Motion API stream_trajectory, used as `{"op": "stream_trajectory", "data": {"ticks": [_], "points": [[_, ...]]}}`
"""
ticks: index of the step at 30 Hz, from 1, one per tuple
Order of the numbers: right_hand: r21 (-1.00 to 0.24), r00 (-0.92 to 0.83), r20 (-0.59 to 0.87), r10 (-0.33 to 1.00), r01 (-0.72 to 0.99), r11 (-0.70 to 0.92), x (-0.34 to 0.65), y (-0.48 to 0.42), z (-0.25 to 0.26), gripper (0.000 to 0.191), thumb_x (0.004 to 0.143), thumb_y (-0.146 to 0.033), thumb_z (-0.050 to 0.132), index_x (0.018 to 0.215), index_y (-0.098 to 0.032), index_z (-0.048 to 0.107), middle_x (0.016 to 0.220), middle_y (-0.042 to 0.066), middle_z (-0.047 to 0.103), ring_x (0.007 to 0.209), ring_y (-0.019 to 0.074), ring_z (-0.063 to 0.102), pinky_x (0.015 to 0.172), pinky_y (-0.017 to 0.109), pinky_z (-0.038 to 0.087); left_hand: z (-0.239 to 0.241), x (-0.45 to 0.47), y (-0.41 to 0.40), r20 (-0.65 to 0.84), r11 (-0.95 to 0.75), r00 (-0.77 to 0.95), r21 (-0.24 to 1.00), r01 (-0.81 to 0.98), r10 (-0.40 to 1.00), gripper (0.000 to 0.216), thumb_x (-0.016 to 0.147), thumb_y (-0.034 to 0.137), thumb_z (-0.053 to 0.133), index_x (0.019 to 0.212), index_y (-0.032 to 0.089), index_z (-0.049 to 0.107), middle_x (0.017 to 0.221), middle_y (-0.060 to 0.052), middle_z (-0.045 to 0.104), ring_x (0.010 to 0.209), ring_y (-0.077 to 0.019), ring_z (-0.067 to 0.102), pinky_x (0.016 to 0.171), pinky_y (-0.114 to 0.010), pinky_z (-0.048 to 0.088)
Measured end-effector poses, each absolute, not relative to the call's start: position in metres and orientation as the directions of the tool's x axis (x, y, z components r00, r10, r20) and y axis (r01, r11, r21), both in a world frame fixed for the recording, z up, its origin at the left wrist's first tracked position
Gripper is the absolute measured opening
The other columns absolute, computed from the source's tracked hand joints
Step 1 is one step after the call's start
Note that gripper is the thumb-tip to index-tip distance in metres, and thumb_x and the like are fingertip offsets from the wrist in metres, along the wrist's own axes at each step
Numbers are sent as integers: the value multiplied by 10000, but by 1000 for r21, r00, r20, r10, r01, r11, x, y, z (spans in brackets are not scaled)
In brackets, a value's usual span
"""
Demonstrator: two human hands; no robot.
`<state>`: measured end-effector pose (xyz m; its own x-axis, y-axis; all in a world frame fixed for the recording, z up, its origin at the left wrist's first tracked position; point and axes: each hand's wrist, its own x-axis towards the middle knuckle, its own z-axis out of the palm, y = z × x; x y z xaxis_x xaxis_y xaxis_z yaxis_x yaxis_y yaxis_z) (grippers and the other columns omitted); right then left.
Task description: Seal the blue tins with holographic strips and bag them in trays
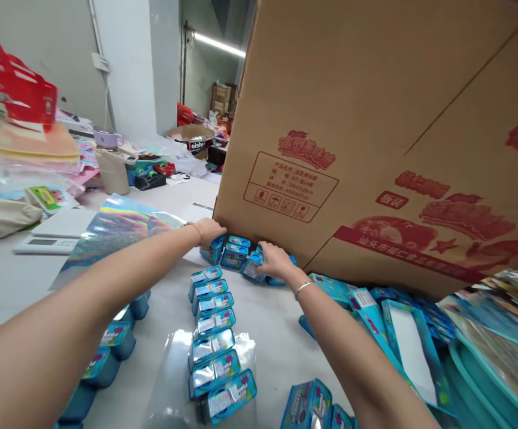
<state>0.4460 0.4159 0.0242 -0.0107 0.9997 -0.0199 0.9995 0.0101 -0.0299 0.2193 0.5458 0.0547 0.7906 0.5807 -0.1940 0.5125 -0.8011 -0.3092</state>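
Observation:
Both my arms reach forward to a row of small blue boxes [236,253] at the foot of a large cardboard carton [375,137]. My left hand [208,230] is closed round the left end box of that row. My right hand [274,260] presses, fingers curled, on the boxes at the right end. A line of several more small blue boxes [213,339] runs toward me down the middle of the white table [13,280], partly on a clear plastic sheet [169,381].
A holographic foil sheet [116,229] and a white scale [58,232] lie at left, behind them a red basket [11,83] and a beige cup [112,170]. Blue packaging [402,333] piles up at right. More blue boxes [111,348] sit under my left arm.

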Motion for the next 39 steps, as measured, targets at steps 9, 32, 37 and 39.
{"op": "stream_trajectory", "data": {"ticks": [9, 32, 37, 39], "points": [[-325, 125, 306, 944, 946, -20, 411, 261, 154, 857, 702, -497, 735, 1432, -181, 416, 1332, 153, 571, 1193, 352, 568, 989, 460, 457, 199, 138, 417, -72, -818, 904, -459, 346, 422, 481, 752, 219, 628, 1227, 269, 570, 1012, -97, 698, 829, -290, 679, 669, -330, 444], [-446, -648, 41, 760, 669, 594, 236, 28, 84, 840, 681, -111, 708, 1442, -188, 360, 1371, 120, 515, 1220, 281, 448, 1059, 426, 412, 135, 55, 192, -250, -963, 966, -240, -122, -60, 487, 858, 59, 490, 1157, 427, 602, 865, -35, 690, 642, -188, 676, 510, -292, 376], [-389, -687, -4, 727, 671, 632, 241, 46, 61, 828, 683, -142, 700, 1437, -162, 360, 1360, 125, 524, 1174, 283, 455, 1029, 411, 423, 96, 69, 208, -214, -997, 974, 3, -73, -71, 432, 824, 102, 552, 1029, 467, 657, 771, -17, 680, 605, -186, 662, 523, -292, 402], [-377, -704, -15, 710, 662, 648, 244, 52, 56, 830, 692, -158, 704, 1441, -174, 348, 1366, 118, 522, 1171, 281, 455, 1026, 406, 420, 87, 74, 216, -290, -991, 949, -10, -131, -123, 472, 866, 104, 492, 1093, 488, 646, 850, -30, 698, 651, -197, 677, 531, -304, 405]]}}
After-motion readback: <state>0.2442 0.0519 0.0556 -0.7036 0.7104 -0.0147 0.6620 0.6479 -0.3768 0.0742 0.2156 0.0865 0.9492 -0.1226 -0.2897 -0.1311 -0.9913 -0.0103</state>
